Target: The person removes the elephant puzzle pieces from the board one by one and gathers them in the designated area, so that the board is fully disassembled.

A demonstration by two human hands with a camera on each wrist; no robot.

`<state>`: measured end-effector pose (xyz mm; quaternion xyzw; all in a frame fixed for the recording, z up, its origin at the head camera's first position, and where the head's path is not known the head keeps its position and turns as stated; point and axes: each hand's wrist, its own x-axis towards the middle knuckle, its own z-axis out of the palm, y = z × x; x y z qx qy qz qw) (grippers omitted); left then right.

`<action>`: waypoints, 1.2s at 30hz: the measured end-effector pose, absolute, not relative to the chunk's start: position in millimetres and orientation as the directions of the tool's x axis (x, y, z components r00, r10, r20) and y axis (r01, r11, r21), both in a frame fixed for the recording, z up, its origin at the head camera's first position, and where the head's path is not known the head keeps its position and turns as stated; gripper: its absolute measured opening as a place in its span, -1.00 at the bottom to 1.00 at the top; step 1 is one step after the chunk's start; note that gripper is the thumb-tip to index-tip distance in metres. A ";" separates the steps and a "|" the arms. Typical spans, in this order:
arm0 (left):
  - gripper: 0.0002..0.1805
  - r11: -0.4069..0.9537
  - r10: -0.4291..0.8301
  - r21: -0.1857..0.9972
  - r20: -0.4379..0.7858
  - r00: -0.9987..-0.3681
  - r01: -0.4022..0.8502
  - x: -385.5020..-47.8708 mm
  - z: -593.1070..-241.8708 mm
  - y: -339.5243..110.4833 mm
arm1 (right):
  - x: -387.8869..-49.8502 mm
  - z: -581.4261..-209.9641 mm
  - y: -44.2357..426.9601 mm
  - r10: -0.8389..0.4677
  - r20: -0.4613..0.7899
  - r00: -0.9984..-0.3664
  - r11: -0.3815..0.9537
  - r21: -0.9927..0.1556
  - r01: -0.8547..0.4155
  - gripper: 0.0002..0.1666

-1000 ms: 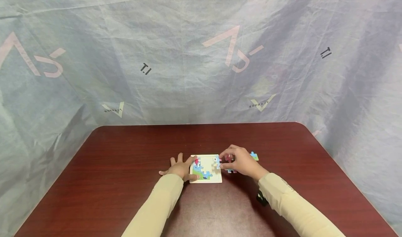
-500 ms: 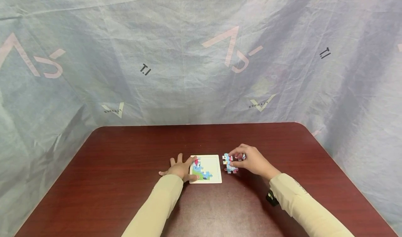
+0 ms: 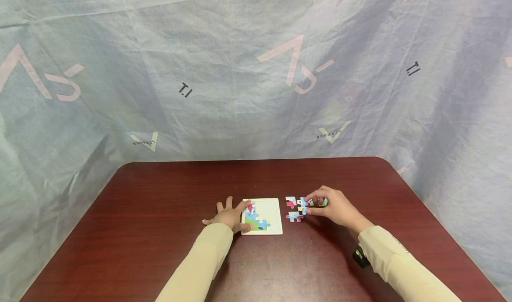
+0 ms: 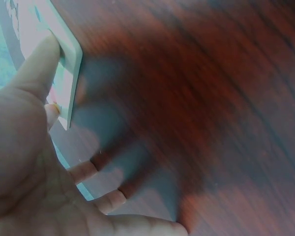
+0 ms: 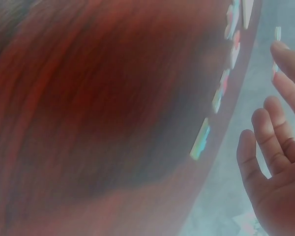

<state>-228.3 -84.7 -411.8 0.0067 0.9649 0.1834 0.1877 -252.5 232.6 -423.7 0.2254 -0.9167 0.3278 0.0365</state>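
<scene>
My left hand (image 3: 228,215) rests with spread fingers at the left side of a square puzzle tray (image 3: 275,224). Its thumb and index finger press on the tray's left part. Several joined blue, green and red pieces (image 3: 262,223) lie in the tray's left and lower part. To the right, my right hand (image 3: 338,207) pinches a blue and white puzzle piece (image 3: 302,205) between thumb and fingertips. In the right wrist view that puzzle piece (image 5: 278,33) is seen edge-on, raised off the table. The left wrist view has the thumb (image 4: 42,61) lying over the tray's edge.
Loose puzzle pieces lie right of the tray: a red and white one (image 3: 290,202), a blue and red one (image 3: 295,216), and a green and blue one (image 5: 200,140) partly behind the right hand. A grey cloth (image 3: 236,115) hangs behind the dark red table (image 3: 140,213).
My right hand has moved right, carrying the blue and white puzzle piece away from the tray to above the loose pieces. The left hand has stayed on the tray.
</scene>
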 end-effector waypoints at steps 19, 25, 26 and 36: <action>-0.15 0.931 0.086 0.360 -0.356 -0.931 -0.052 -224.0 -406.8 -84.0 | -245.2 -434.7 253.7 -0.391 0.149 -0.908 0.720 -0.565 -0.402 -0.75; -0.16 0.930 0.084 0.363 -0.357 -0.930 -0.055 -223.4 -405.7 -83.8 | -244.2 -439.2 256.0 -0.403 0.112 -0.908 0.733 -0.555 -0.394 -0.75; -0.16 0.931 0.084 0.360 -0.360 -0.929 -0.056 -223.6 -405.9 -83.7 | -244.2 -440.1 256.3 -0.406 0.107 -0.907 0.734 -0.553 -0.394 -0.75; -0.16 0.932 0.084 0.360 -0.357 -0.930 -0.054 -224.2 -406.8 -84.3 | -244.6 -442.1 254.8 -0.420 0.103 -0.902 0.745 -0.528 -0.407 -0.76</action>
